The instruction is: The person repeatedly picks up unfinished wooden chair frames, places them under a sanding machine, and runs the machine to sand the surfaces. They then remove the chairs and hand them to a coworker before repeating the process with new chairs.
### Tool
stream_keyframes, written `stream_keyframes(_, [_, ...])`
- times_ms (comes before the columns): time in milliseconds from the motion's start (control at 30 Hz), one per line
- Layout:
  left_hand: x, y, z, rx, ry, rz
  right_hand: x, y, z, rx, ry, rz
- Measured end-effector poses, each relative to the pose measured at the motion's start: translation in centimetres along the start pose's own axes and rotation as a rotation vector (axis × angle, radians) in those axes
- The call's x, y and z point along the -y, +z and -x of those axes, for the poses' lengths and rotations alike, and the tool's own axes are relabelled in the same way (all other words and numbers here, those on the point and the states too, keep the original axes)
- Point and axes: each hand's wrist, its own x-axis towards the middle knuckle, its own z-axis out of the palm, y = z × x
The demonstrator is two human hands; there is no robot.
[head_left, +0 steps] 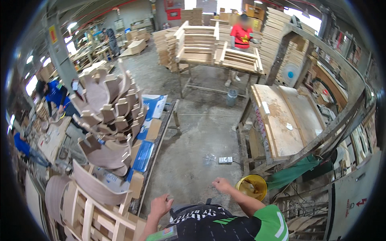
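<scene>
Slatted frame (87, 219) is left of both hands; its long rail slants forward-left. Left hand (161, 205) is nearer, not touching. Right hand (222, 185) is nearest the yellow bucket (265, 187), just to its right. Both hands loosely curled, nothing visible in them. Printed lettering on shirt (193, 220) and blue sheets (142, 156).

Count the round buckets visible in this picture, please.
2: a round yellow bucket, right of the right hand; a round grey bucket, by the far long table. More may be hidden.
</scene>
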Motion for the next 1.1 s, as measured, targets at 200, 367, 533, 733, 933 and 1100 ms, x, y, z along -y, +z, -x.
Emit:
stream_keyframes(200, [-6.4,0.0,-16.9,0.174,0.186,-0.092,-7.2,-2.2,-1.5,-0.245,0.324,-0.508])
stream_keyframes(367, [-12.3,4.0,-28.4,0.374,0.317,-0.066,-10.8,-2.6,-4.0,0.078,0.533,-0.614])
stream_keyframes(533, [-16.3,4.2,-40.1,0.574,0.402,-0.069,-9.1,-6.4,-12.3,0.018,0.713,-0.756])
stream_keyframes(733, [-19.5,1.3,-56.2,0.455,0.493,-0.091,-8.4,-17.8,-23.9,-0.326,0.450,-0.783])
stream_keyframes(933, [-21.8,-3.7,-68.7,0.310,0.423,-0.041,-4.1,-27.1,-33.6,-0.372,0.468,-1.003])
stream_keyframes(1100, [-24.2,-3.0,-74.8,0.347,0.315,0.121,-3.4,-35.2,-41.3,-0.330,0.403,-1.063])
